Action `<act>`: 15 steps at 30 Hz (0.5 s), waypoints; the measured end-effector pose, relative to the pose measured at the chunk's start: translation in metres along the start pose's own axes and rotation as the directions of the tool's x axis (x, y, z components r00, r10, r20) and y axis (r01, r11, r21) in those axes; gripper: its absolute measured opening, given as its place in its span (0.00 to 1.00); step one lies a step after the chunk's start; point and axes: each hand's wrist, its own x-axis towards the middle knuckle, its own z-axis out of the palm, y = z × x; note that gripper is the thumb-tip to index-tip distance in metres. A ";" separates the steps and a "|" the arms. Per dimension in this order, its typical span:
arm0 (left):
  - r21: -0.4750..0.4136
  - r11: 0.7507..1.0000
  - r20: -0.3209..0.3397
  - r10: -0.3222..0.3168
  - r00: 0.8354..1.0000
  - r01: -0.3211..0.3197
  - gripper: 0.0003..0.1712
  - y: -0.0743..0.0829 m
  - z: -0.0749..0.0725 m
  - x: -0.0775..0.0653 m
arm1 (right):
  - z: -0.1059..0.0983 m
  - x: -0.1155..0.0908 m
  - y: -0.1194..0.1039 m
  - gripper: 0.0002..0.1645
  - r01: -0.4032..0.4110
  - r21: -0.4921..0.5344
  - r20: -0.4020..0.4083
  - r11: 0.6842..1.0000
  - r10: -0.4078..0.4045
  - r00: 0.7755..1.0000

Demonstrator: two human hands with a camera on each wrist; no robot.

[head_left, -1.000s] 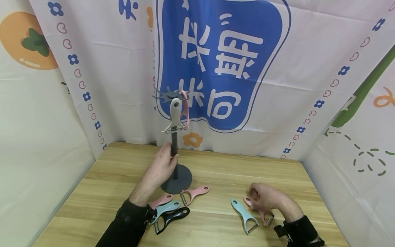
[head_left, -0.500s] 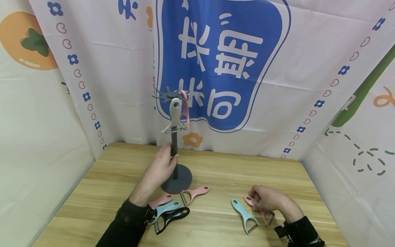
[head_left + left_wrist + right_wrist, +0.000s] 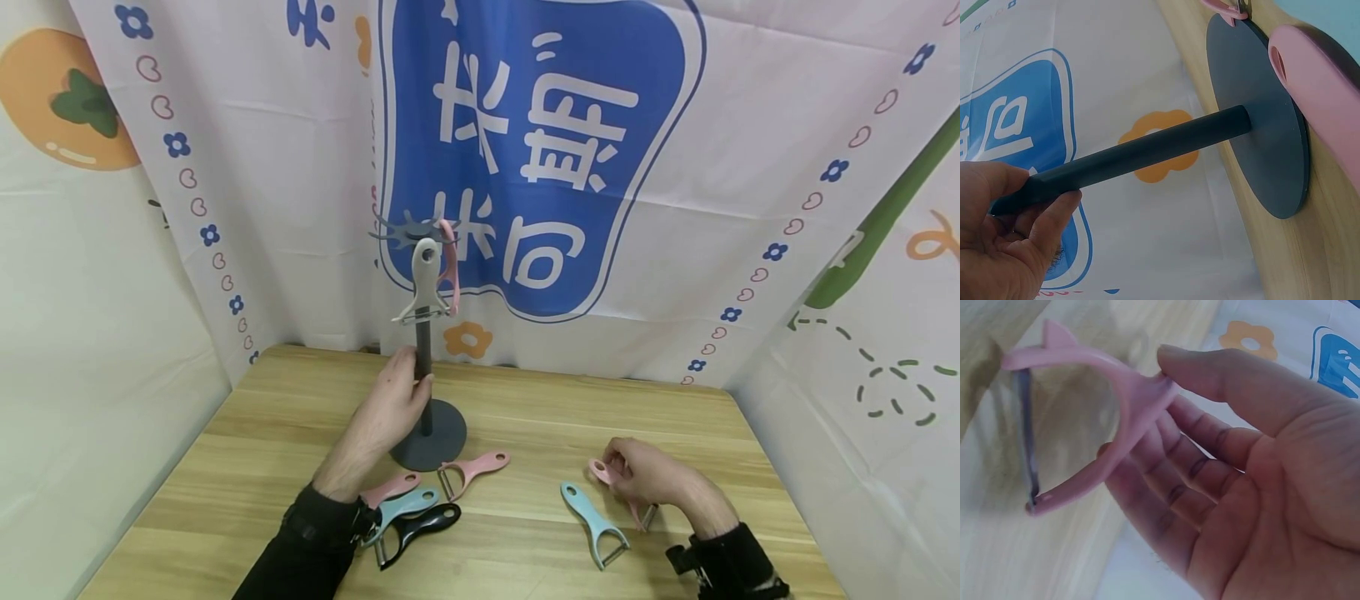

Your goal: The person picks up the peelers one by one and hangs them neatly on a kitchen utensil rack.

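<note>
My left hand (image 3: 392,392) grips the dark grey pole (image 3: 1147,150) of an upright hook stand, just above its round base (image 3: 448,433). From the stand's hooks hang a white peeler (image 3: 427,271) and a pink peeler (image 3: 452,275). My right hand (image 3: 654,475) pinches another pink peeler (image 3: 1129,400) by its handle, thumb on one side and fingers on the other. In the right wrist view its blade end points away from the palm. A light blue peeler (image 3: 588,512) lies on the table just left of that hand.
Beside the stand's base lie a pink peeler (image 3: 474,471), a second pink one (image 3: 396,487) partly behind my left wrist, a blue peeler (image 3: 408,504) and a black peeler (image 3: 427,522). A printed cloth (image 3: 315,250) closes off the wooden table's (image 3: 570,417) back.
My right hand has lifted the pink peeler slightly, and its handle end has shifted up and away from the blue peeler. The left hand and stand have kept still.
</note>
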 end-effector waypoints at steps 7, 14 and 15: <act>-0.001 1.000 0.002 -0.006 1.000 0.006 0.14 0.001 0.000 0.000 | -0.006 0.005 -0.006 0.16 0.035 -0.032 -0.079 0.999 -0.038 0.996; -0.006 1.000 0.005 -0.005 1.000 0.005 0.14 0.001 -0.001 0.000 | -0.011 0.013 -0.011 0.16 0.054 -0.056 -0.206 0.997 -0.065 0.976; -0.007 1.000 0.004 -0.004 1.000 0.004 0.14 0.002 -0.001 0.000 | -0.012 0.014 -0.011 0.17 0.060 -0.061 -0.225 0.996 -0.073 0.972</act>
